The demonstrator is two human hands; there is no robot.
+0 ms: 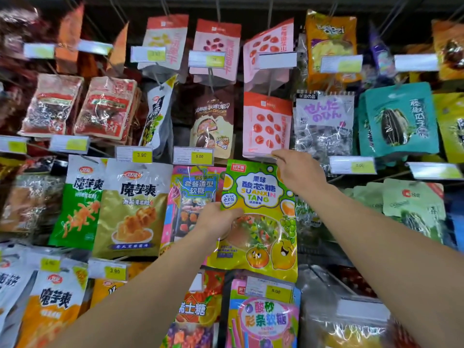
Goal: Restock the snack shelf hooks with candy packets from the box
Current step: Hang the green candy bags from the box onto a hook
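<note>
Candy is going up on the snack wall: a person is standing close to the shelf hooks and holding a yellow-green candy packet (261,217) flat against the display with both hands. The left hand (216,219) is gripping the packet's left edge about halfway down, fingers curled behind it and thumb lying across the front. The right hand (297,172) is pinching at the packet's top right corner, its fingertips bunched together right under a pink packet (267,124) printed with red fruit; I cannot tell whether it is also touching the hook there. Just left of the left hand a pink-and-blue gummy packet (193,197) is hanging, partly covered by the held packet, and further left a gold packet (133,209) and a green packet (80,199) are hanging side by side. Just above the left hand a yellow price tag (199,156) reading 5.00 is sitting on its rail. Below both hands another candy packet (263,320), pink and yellow, is hanging behind a second 5.00 tag (275,291).
</note>
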